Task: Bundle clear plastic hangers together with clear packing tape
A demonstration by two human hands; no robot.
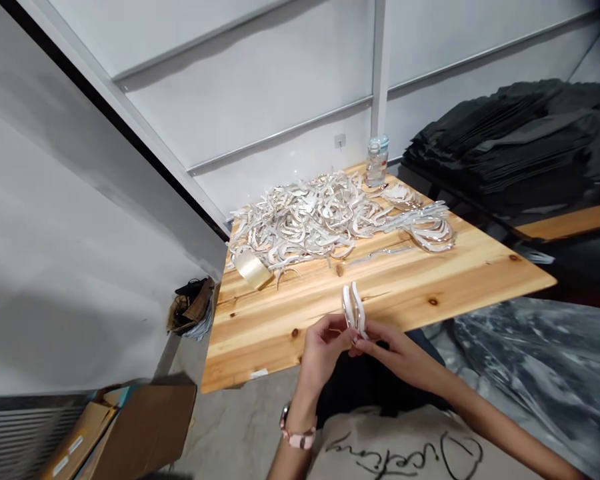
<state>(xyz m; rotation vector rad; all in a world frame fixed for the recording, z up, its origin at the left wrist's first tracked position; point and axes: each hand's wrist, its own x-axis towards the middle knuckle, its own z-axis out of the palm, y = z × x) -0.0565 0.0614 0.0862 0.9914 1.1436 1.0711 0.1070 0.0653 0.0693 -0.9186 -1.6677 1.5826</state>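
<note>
Two curved white strips with shiny silvery edges (359, 308) stand side by side between my hands, over the front edge of the wooden table (380, 283). My left hand (325, 343), with a watch on its wrist, pinches the left strip near its lower end. Thumb and fingers of my right hand (387, 347) close on the lower end of the right strip. My thumbs nearly meet at the base of the strips. A large tangled pile of similar curved strips (305, 217) covers the far part of the table.
A roll of tape (253, 269) lies at the pile's left front. Sorted strips (430, 230) lie at the right, and a clear bottle with a blue lid (377, 161) stands behind. Black stacked sheets (520, 147) are at right; a cardboard box (145, 427) sits on the floor.
</note>
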